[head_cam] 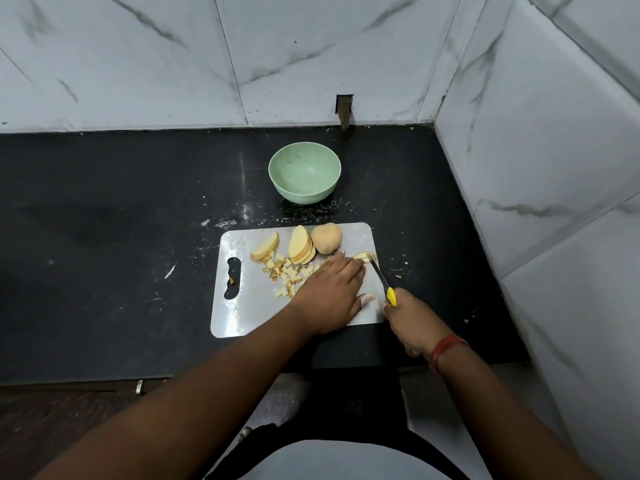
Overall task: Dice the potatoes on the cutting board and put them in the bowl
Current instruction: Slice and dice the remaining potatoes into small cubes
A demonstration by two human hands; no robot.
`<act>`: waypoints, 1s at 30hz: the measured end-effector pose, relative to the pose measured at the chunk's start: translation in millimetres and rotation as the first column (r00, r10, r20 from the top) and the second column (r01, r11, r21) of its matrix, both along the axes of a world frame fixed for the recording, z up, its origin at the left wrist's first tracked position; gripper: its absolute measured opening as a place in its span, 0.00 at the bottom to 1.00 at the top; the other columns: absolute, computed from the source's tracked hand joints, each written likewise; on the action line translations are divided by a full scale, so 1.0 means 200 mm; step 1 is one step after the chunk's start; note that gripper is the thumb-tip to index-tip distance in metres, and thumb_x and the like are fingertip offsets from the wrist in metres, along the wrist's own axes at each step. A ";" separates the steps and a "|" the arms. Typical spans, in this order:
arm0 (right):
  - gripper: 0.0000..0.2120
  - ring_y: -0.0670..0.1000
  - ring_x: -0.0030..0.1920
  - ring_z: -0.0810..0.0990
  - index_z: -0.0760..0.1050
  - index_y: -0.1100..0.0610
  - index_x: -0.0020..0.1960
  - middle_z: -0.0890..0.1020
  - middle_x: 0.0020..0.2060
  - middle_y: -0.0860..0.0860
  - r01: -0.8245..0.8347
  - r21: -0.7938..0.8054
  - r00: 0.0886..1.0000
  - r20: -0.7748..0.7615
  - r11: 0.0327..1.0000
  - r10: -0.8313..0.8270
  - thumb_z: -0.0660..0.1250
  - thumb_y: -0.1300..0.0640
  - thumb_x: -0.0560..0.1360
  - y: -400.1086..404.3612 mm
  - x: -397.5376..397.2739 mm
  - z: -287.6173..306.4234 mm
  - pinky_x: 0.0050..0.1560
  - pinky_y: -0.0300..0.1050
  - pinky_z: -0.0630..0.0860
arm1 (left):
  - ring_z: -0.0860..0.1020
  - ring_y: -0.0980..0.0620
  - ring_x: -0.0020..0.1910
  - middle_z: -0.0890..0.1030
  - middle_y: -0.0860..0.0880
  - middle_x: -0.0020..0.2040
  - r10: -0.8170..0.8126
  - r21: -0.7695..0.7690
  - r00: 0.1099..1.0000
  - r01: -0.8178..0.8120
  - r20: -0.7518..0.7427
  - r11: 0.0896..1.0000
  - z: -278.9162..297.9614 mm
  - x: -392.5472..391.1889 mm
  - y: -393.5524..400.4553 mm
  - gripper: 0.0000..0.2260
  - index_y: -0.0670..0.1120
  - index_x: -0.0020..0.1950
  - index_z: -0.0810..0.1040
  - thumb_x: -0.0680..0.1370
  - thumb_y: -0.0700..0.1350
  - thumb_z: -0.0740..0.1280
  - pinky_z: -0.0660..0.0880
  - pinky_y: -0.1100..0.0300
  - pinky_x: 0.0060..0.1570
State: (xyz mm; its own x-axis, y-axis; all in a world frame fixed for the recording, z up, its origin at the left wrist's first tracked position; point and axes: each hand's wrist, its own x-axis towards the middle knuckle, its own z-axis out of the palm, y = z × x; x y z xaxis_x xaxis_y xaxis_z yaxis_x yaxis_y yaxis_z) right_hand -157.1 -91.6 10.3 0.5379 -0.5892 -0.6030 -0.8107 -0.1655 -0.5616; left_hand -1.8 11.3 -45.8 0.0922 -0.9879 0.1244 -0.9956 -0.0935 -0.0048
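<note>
Under left hand (329, 292): potato slice (363, 256)

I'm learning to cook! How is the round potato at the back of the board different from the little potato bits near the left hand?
The whole potato is one big round lump with its skin all over; the diced pieces are many small blocks showing pale cut sides. The whole potato sits near the board's far edge; the diced pieces lie scattered mid-board beside the left hand. Both lie on the cutting board, not in the bowl.
</note>
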 end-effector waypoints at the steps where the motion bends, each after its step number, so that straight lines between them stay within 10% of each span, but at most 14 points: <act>1: 0.07 0.54 0.29 0.72 0.67 0.53 0.47 0.75 0.37 0.55 -0.011 -0.015 1.000 -0.010 1.000 0.011 0.56 0.51 0.80 0.00 0.01 0.00 0.27 0.44 0.68 | 0.69 0.41 0.72 0.73 0.41 0.72 0.006 0.013 1.000 -0.006 -0.020 1.000 0.00 0.01 0.00 0.29 0.38 0.75 0.71 0.85 0.58 0.54 0.60 0.45 0.79; 30: 0.10 0.59 0.48 0.80 0.67 0.60 0.59 0.79 0.50 0.60 -0.171 -0.166 0.972 -0.187 0.971 0.139 0.55 0.56 0.82 0.06 0.08 0.02 0.42 0.45 0.71 | 0.66 0.42 0.75 0.70 0.41 0.77 0.119 -0.042 0.981 -0.126 -0.151 0.991 -0.07 -0.01 0.11 0.32 0.38 0.78 0.68 0.85 0.61 0.51 0.60 0.49 0.77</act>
State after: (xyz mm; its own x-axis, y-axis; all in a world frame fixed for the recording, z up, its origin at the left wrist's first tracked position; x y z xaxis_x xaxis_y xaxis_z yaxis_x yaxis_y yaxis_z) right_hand -140.8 -80.6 14.4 0.5282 -0.6138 -0.5867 -0.8491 -0.3824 -0.3644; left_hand -3.5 32.8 -59.9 0.2333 -0.9607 0.1502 -0.9659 -0.2112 0.1497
